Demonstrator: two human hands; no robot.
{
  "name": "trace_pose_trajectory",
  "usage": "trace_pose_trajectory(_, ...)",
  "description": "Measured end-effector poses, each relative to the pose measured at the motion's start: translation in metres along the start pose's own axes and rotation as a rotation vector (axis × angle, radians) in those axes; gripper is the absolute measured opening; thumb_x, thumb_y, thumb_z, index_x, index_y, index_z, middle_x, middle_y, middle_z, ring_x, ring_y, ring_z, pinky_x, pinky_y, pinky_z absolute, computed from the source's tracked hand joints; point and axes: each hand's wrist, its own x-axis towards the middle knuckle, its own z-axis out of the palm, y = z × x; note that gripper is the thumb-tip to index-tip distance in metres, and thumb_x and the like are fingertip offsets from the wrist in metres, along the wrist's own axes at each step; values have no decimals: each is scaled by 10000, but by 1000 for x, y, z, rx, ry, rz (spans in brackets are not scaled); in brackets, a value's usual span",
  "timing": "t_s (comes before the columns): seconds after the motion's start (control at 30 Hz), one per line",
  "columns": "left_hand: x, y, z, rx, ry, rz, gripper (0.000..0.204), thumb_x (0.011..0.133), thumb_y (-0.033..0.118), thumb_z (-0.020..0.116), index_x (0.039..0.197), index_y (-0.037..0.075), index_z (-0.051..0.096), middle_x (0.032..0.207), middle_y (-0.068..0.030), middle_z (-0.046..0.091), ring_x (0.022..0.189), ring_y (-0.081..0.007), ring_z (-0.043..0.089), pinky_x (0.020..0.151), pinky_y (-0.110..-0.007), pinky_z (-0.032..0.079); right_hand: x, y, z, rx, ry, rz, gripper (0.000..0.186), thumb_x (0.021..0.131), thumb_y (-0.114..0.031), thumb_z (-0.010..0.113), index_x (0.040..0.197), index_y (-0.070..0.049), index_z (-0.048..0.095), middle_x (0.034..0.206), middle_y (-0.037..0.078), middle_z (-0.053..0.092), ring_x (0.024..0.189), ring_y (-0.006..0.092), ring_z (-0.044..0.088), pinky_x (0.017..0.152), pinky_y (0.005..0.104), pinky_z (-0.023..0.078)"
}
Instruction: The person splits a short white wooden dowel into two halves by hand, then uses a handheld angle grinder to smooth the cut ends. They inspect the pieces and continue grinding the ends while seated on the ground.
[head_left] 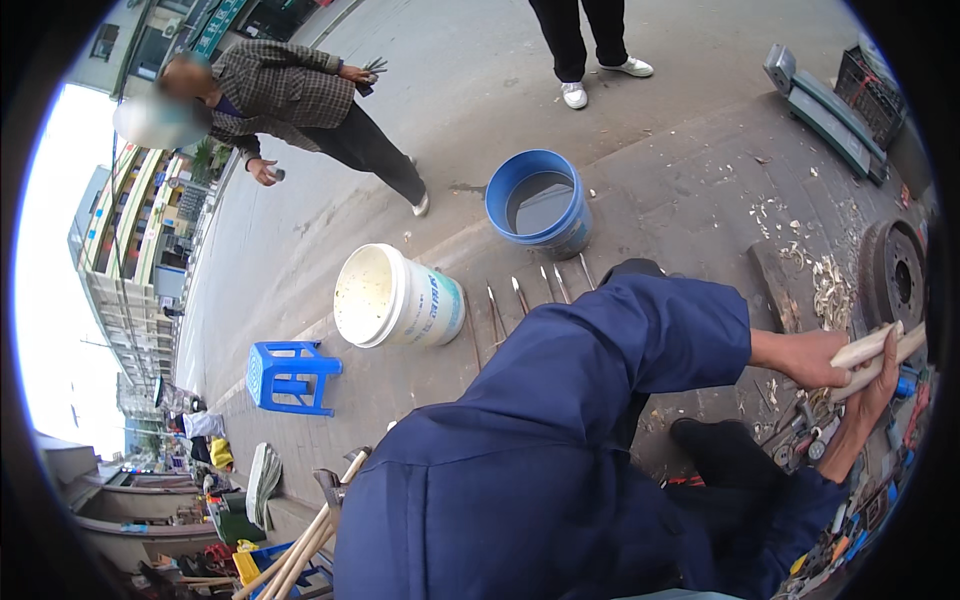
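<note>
At the right of the head view, my left hand (815, 360) is closed on a pale wooden piece (862, 348). Just below it, my right hand (868, 400) grips a second pale piece (905, 350) against the first; their far ends run to the rim of the picture. A rusty metal wheel (885, 280) lies above my hands, beside wood shavings (830, 280) and a dark wooden board (775, 285). Assorted tools (820, 440) crowd the ground under and around my right arm.
A blue bucket of dark water (555, 235), a white bucket (430, 310), several thin rods (518, 295) and a blue stool (295, 385) stand or lie ahead. Two people (330, 130) (580, 50) are on the pavement. A scale (830, 125) sits far right; poles (295, 560) lie lower left.
</note>
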Motion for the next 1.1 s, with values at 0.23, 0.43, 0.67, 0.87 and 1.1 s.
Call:
trace_pose_trajectory(0.23, -9, -3, 14, -231, -122, -298, 404, 1010, 317, 542, 957, -78, 610, 664, -105, 584, 478, -208, 621, 429, -361, 505, 10, -9, -10, -5, 400, 52, 607, 952, -429, 760, 1342, 7, 599, 1211, 99, 638, 1078, 201, 630, 931, 377, 519)
trace_pose_trajectory(0.43, 9, -4, 8, -403, 5, -408, 556, 1026, 404, 437, 759, -58, 593, 583, -127, 570, 421, -226, 567, 401, -374, 450, -14, 26, 38, -297, 405, 130, 652, 966, -496, 718, 1259, 79, 624, 1069, 109, 636, 871, 196, 648, 773, 344, 537)
trace_pose_trajectory(0.67, 2, -3, -7, -6, -14, -462, 584, 969, 406, 467, 742, -81, 695, 650, -171, 701, 552, -288, 708, 552, -413, 577, -24, 19, 55, -213, 353, 174, 621, 1013, -483, 650, 1364, 25, 586, 1231, 127, 627, 1082, 221, 633, 924, 366, 521)
trace_pose_trajectory(0.87, -2, -10, 1, 339, -91, -423, 497, 818, 390, 581, 871, -74, 750, 828, -240, 744, 854, -389, 744, 835, -438, 581, -4, 9, 35, -143, 345, 120, 614, 1072, -450, 560, 1554, -91, 435, 1439, 141, 565, 1306, 268, 561, 1131, 418, 449)
trace_pose_trajectory(1.1, 0, -35, 0, 254, 94, -273, 473, 938, 362, 516, 1113, -45, 681, 942, -304, 712, 900, -446, 714, 811, -508, 562, -23, 27, 48, 60, 69, 291, 474, 1023, -490, 636, 1244, -73, 590, 1007, 73, 660, 894, 191, 687, 782, 366, 595)
